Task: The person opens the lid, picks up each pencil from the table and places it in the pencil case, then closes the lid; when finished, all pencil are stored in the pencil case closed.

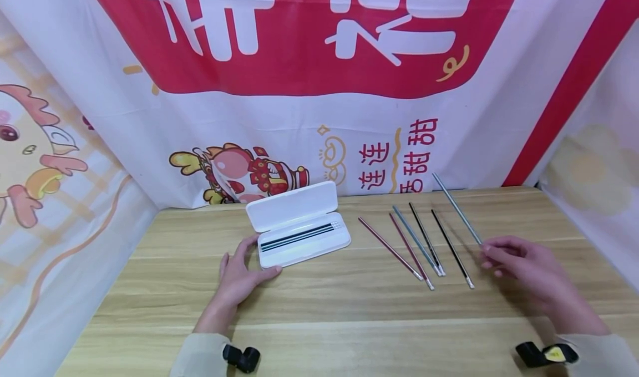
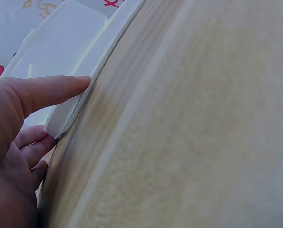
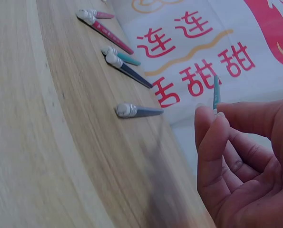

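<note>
An open white pencil case (image 1: 304, 249) lies on the table with its lid (image 1: 294, 205) tipped back. Dark and teal pencils (image 1: 298, 237) lie side by side inside it. My left hand (image 1: 242, 280) holds the case's left end, thumb along the front edge and fingers round the far corner. At the right, my right hand (image 1: 524, 266) pinches a teal pencil (image 1: 456, 208) near its lower end, between thumb and fingertips. This pencil slants up and to the left, raised over the table. In the right wrist view its teal shaft (image 3: 216, 92) sticks up past the fingertips.
Between the hands, several pencils lie on the wooden table (image 1: 319, 332): red pencils (image 1: 389, 248), a blue pencil (image 1: 416, 238) and black pencils (image 1: 452, 248). Their white eraser ends point toward me. A printed cloth (image 1: 319, 116) hangs along the table's back edge.
</note>
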A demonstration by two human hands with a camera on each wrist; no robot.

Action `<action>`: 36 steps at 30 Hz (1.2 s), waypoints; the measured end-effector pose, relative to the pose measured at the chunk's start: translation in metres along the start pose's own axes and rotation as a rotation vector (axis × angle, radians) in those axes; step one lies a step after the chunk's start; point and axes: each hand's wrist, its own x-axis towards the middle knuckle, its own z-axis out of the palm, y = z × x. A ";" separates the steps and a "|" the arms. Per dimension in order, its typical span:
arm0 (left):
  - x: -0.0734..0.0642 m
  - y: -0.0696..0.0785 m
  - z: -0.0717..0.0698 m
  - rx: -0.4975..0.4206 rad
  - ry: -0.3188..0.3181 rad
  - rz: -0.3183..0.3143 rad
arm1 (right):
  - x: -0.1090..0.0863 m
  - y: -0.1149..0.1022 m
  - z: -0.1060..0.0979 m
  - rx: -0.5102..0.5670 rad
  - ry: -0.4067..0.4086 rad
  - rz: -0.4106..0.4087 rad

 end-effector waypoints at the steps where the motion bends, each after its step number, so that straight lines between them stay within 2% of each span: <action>1: 0.000 0.000 0.000 -0.001 -0.001 -0.002 | -0.001 -0.001 0.001 -0.007 0.001 -0.008; 9: 0.001 0.000 -0.001 -0.006 -0.007 -0.019 | -0.001 -0.009 0.013 -0.075 -0.011 -0.023; 17: 0.002 -0.001 -0.001 -0.005 -0.012 -0.018 | -0.004 -0.015 0.025 -0.098 -0.043 -0.030; 25: 0.002 0.000 -0.002 -0.006 -0.005 -0.017 | -0.004 -0.021 0.041 -0.175 -0.081 0.005; 30: 0.002 0.000 -0.002 -0.009 -0.007 -0.012 | -0.002 -0.031 0.053 -0.215 -0.101 0.026; 36: 0.001 0.000 -0.001 -0.011 -0.003 -0.008 | 0.004 -0.049 0.069 -0.239 -0.145 -0.034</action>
